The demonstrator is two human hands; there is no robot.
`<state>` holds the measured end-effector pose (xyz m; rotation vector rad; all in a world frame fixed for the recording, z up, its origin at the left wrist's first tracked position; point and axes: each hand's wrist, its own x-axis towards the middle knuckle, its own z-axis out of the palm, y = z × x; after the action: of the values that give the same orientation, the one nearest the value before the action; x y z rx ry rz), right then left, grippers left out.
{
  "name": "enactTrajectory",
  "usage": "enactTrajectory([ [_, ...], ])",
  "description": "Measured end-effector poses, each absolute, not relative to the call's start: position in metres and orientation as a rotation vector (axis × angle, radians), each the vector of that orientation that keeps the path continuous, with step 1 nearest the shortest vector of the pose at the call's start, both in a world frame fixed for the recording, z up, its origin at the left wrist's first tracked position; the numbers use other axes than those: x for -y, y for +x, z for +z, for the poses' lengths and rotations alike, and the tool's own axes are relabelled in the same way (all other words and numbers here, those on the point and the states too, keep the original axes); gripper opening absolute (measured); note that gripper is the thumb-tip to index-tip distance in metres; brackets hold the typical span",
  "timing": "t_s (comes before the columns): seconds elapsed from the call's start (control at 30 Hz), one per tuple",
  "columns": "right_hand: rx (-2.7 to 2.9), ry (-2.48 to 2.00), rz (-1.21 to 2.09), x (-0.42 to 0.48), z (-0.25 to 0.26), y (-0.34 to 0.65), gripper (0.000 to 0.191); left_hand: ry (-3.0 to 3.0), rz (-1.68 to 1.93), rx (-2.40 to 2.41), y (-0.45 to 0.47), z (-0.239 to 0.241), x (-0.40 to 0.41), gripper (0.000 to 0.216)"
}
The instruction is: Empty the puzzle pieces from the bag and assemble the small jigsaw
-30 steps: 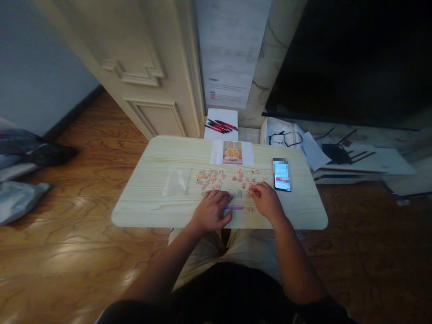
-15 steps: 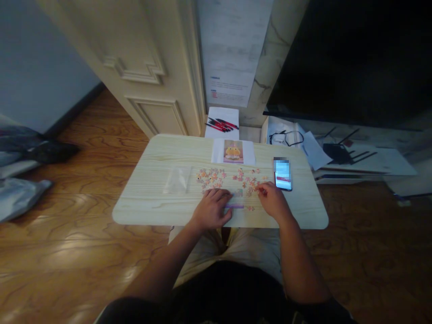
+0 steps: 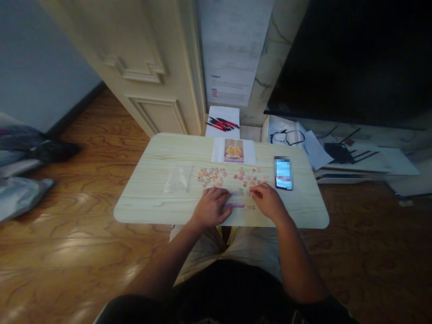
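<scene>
My left hand [image 3: 212, 207] lies palm down on the table with its fingers loosely spread. Its fingertips rest on the left side of a partly joined jigsaw puzzle [image 3: 238, 192], which has a purple strip along the near edge; the hand hides part of it. Just right of the puzzle, my right hand [image 3: 268, 200] pinches a small puzzle piece between thumb and forefinger, mostly covered by the fingers. Loose puzzle pieces [image 3: 212, 176] are spread beyond my left hand, and more pieces [image 3: 250, 181] lie beyond my right fingertips. A printed picture [image 3: 234, 151] of a yellow figure lies behind them.
A clear plastic bag [image 3: 177, 179] lies left on the pale wooden table [image 3: 141, 198]. To the right is a phone [image 3: 283, 173] with its screen lit. Past the far edge are red and black pens [image 3: 222, 124] on white paper and a black router [image 3: 339, 153].
My right hand has shifted a little left, from the loose pieces toward the puzzle's right edge. My left hand keeps its place.
</scene>
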<state>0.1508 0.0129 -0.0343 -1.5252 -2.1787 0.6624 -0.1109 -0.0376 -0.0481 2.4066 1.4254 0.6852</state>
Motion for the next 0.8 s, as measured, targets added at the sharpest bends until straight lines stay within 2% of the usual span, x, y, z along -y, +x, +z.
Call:
enactTrajectory([
  [0.3,2.264,-1.554,0.455,-0.011,-0.042,0.117,0.021,2.418,0.651,-1.436,-0.111,-0.049,0.038,0.04],
  [0.8,2.222,-1.477,0.5,-0.014,-0.041,0.116,0.013,2.419,0.67,-1.423,-0.11,-0.043,0.039,0.042],
])
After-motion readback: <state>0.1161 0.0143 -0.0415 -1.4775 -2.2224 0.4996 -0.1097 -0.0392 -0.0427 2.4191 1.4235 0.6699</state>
